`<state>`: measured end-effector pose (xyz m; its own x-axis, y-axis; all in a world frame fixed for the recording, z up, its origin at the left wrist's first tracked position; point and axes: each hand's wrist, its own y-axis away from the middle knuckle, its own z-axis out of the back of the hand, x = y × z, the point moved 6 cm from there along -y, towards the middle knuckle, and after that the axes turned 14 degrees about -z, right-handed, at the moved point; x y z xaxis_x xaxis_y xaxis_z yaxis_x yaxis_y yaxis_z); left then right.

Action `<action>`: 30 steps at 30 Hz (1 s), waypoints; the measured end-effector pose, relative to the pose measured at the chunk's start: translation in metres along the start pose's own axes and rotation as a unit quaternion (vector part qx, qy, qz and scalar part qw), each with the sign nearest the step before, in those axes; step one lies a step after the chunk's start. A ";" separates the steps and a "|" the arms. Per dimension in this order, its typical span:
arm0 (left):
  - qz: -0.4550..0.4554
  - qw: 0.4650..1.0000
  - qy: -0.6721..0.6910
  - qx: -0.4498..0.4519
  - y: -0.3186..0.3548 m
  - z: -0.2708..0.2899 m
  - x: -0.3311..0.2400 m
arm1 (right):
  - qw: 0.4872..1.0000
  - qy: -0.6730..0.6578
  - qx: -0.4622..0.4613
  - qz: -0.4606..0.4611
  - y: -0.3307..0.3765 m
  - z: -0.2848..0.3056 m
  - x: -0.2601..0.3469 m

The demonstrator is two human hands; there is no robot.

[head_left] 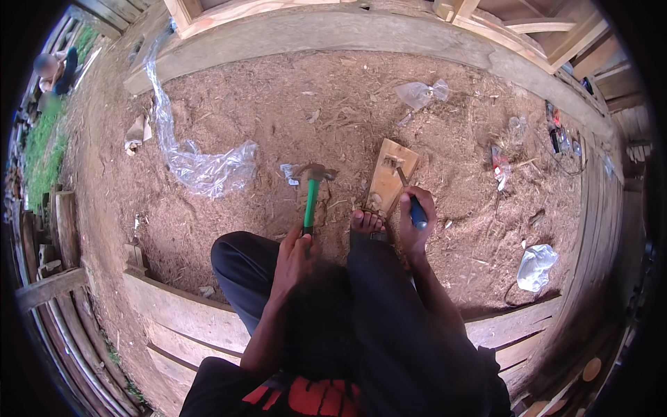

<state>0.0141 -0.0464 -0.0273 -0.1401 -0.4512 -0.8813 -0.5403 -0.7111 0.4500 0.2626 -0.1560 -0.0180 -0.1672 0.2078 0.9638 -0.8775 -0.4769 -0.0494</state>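
Observation:
My left hand [294, 256] is wrapped round the lower end of a claw hammer [312, 198] with a green handle; its head is raised away from me, left of the wood. My right hand [415, 229] grips the blue handle of a chisel [417, 213]. The chisel's blade slants up and left to a rough, cut patch on a short wooden board [387, 182]. Pale shavings lie on that board near its lower end. My bare foot [367, 221] rests against the board's near end. Hammer and chisel are apart.
Wood chips cover the dirt floor [278, 104]. Clear plastic sheeting [201, 167] lies at left, a plastic bag [420, 94] farther off, a white bag [537, 267] at right. A red-and-black tool [554, 125] sits by the right wall. Another person [59, 73] is far left.

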 end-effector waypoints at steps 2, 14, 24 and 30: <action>0.002 1.000 -0.010 0.000 0.001 0.001 0.001 | 0.999 0.030 0.010 0.022 0.003 -0.001 0.006; 0.021 1.000 -0.006 -0.010 0.014 -0.006 -0.007 | 0.975 0.144 0.072 0.156 0.017 -0.009 0.021; -0.052 0.990 -0.120 0.048 0.022 -0.011 -0.015 | 0.982 0.073 0.166 0.059 0.008 -0.018 0.015; -0.336 0.895 -0.262 0.129 0.041 -0.023 -0.058 | 0.983 0.062 0.151 0.088 0.006 -0.023 0.021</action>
<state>0.0189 -0.0621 0.0453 -0.0447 0.3952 -0.9175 -0.8124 -0.5489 -0.1968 0.2439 -0.1350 -0.0039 -0.3751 0.1924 0.9068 -0.6590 -0.7433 -0.1149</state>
